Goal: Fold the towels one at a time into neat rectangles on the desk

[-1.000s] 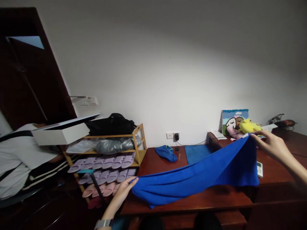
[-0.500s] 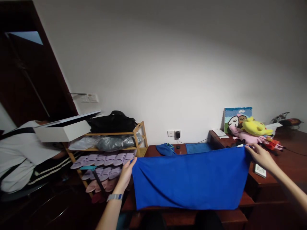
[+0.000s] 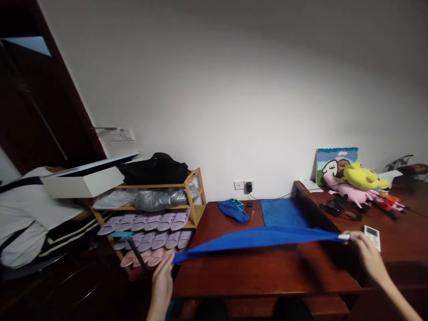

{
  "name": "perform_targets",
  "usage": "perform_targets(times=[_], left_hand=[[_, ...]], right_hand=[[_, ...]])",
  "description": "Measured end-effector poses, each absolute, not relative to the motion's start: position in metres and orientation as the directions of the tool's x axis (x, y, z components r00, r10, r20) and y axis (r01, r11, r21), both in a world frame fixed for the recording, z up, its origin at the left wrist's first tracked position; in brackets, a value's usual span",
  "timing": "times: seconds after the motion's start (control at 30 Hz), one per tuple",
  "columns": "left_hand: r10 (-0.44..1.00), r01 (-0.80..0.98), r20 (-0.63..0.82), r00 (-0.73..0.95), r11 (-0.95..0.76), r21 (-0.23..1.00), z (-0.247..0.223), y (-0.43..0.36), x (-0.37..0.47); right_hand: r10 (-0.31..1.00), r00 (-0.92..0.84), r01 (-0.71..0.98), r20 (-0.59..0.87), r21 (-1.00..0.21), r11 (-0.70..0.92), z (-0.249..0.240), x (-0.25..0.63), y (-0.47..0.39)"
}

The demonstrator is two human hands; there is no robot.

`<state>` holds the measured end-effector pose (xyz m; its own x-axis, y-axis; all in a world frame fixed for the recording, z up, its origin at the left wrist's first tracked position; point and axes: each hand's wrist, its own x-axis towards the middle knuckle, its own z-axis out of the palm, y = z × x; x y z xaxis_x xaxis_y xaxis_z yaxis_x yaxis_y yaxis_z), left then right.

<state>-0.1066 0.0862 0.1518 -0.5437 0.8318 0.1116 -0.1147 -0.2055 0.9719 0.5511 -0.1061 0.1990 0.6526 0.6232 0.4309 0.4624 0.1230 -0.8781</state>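
Note:
A blue cloth (image 3: 254,237) is stretched between my two hands above the brown wooden table (image 3: 267,274). It billows and shows mostly as a thin, edge-on band. My left hand (image 3: 162,276) pinches its left corner, fingers closed, near the table's left side. On the other side, my right hand (image 3: 366,254) grips the right corner, where a small white tag sticks out. Farther back on the table lie a flat blue cloth (image 3: 282,212) and a crumpled blue cloth item (image 3: 234,209) with a green edge.
A shoe rack (image 3: 197,214) with lilac slippers (image 3: 143,221) and a black bag (image 3: 155,169) stands left. A person in a white top (image 3: 33,218) sits beyond a white box (image 3: 87,182). Right, a raised surface holds plush toys (image 3: 364,176) and a white remote-like device (image 3: 372,237).
The cloth hung down as a broad sheet before; now it is lifted and seen nearly edge-on. Both hands have moved lower in view, the left one slightly leftward, the right one slightly rightward.

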Motion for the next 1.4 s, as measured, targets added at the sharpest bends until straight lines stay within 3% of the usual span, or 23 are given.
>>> perform_targets(times=[0.07,0.2,0.37,0.53,0.73,0.87,1.03,1.2,1.3,1.4], left_hand=[[0.878,0.092,0.126,-0.461,-0.095,0.991,0.104,0.077,-0.115],[0.936,0.278,0.11,-0.333,-0.015,0.961,0.062,0.07,-0.107],[0.98,0.506,0.129,-0.153,-0.034,0.862,0.056,0.064,-0.091],[0.985,0.619,0.148,-0.094,-0.058,0.783,0.048,0.059,-0.094],[0.983,0.617,0.168,-0.077,-0.085,0.782,0.055,0.064,-0.086],[0.973,0.577,0.229,-0.039,-0.165,0.8,0.077,0.055,-0.056],[0.952,0.538,0.142,0.271,-0.272,0.798,0.109,0.009,0.032],[0.809,0.483,0.104,0.578,-0.442,0.756,0.135,-0.047,0.127],[0.749,0.38,0.155,0.645,-0.49,0.785,0.149,-0.06,0.153],[0.767,0.292,0.16,0.622,-0.416,0.861,0.16,-0.062,0.156]], right_hand=[[0.707,0.63,0.453,0.322,-0.891,0.002,0.136,0.543,-0.114],[0.743,0.665,0.376,0.069,-0.891,-0.254,0.025,0.523,-0.127],[0.736,0.676,0.349,-0.023,-0.87,-0.348,-0.023,0.524,-0.131],[0.728,0.684,0.296,-0.037,-0.899,-0.324,-0.018,0.532,-0.128],[0.748,0.663,0.254,0.021,-0.947,-0.199,-0.015,0.515,-0.126],[0.777,0.62,0.282,0.111,-0.955,-0.089,0.015,0.493,-0.119],[0.863,0.455,0.317,0.219,-0.946,0.073,0.068,0.429,-0.11],[0.893,0.345,0.377,0.289,-0.914,0.15,0.111,0.344,-0.113],[0.876,0.34,0.375,0.342,-0.904,0.207,0.131,0.321,-0.116],[0.872,0.318,0.381,0.373,-0.892,0.243,0.145,0.321,-0.12]])
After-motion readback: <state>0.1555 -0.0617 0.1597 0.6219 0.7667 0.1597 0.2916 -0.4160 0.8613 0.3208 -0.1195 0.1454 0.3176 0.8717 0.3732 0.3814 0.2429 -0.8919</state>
